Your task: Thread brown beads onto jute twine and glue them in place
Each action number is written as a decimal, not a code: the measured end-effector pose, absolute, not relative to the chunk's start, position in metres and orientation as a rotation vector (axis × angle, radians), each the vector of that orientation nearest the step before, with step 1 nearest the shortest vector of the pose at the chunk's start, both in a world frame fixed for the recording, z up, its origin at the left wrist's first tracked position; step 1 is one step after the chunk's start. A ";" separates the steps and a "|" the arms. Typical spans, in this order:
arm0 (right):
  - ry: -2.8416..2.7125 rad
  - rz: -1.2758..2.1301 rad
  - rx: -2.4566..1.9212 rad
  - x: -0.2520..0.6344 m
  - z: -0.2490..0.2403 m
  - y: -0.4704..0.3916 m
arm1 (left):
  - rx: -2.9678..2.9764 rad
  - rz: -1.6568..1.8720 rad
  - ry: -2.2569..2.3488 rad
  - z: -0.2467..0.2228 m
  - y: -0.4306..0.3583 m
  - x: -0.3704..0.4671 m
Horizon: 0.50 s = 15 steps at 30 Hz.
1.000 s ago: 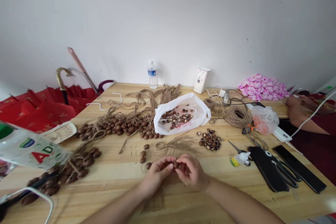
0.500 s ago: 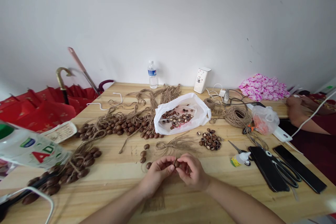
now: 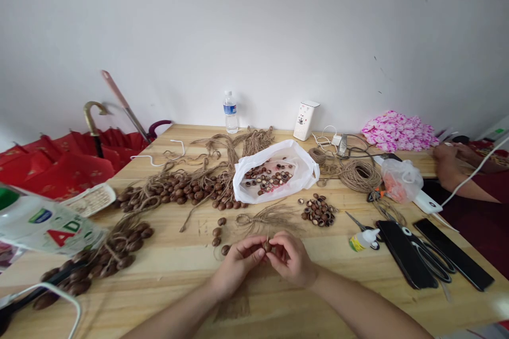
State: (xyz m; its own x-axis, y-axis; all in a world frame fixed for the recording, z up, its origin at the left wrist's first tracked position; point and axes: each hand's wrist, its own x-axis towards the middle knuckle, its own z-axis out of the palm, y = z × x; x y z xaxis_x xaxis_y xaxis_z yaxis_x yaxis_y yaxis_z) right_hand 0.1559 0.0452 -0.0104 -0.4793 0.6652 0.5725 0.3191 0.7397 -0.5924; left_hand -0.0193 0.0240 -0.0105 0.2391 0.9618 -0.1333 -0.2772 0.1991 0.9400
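Observation:
Between my two hands, low over the wooden table (image 3: 186, 286), is a round brown nutshell (image 3: 268, 246). My left hand (image 3: 242, 257) pinches it from the left, while my right hand (image 3: 292, 259) grips its other side with thumb and fingers. A short strand of twine seems to stick up from its top. Just beyond my fingers lies a looped, braided piece of jute twine (image 3: 254, 219) with loose ends. Several brown shells (image 3: 217, 232) rest to the left of it, and a heap of half shells (image 3: 318, 211) sits to the right.
A white plastic bag (image 3: 274, 196) holds more half shells. Behind it and leftward lie shells strung on twine (image 3: 186, 188). On the right are a glue bottle (image 3: 362, 241), scissors (image 3: 429, 257), phones and a twine coil (image 3: 361, 176). A co-worker's arm (image 3: 457, 175) shows at far right.
The nutshell has turned slightly between my fingers, and the strand at its top shows more clearly. Both hands have stayed in nearly the same place.

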 end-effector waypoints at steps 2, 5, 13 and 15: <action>-2.096 0.517 -0.744 0.156 -0.011 0.045 | 1.019 1.051 0.905 -0.009 0.023 -0.020; -2.104 0.505 -0.745 0.155 -0.011 0.045 | 1.105 1.075 0.892 -0.011 0.024 -0.019; -2.116 0.509 -0.804 0.152 -0.012 0.044 | 1.298 1.119 0.984 -0.011 0.024 -0.018; -2.095 0.575 -0.837 0.153 -0.012 0.045 | 1.342 1.106 0.984 -0.007 0.024 -0.019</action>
State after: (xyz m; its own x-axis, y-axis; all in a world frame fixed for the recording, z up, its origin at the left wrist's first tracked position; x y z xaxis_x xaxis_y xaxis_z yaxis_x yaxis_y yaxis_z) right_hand 0.1527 0.0451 -0.0119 -0.4686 0.7252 0.5044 0.3662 0.6791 -0.6362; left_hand -0.0187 0.0240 -0.0075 0.2234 0.9716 0.0776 -0.0362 -0.0713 0.9968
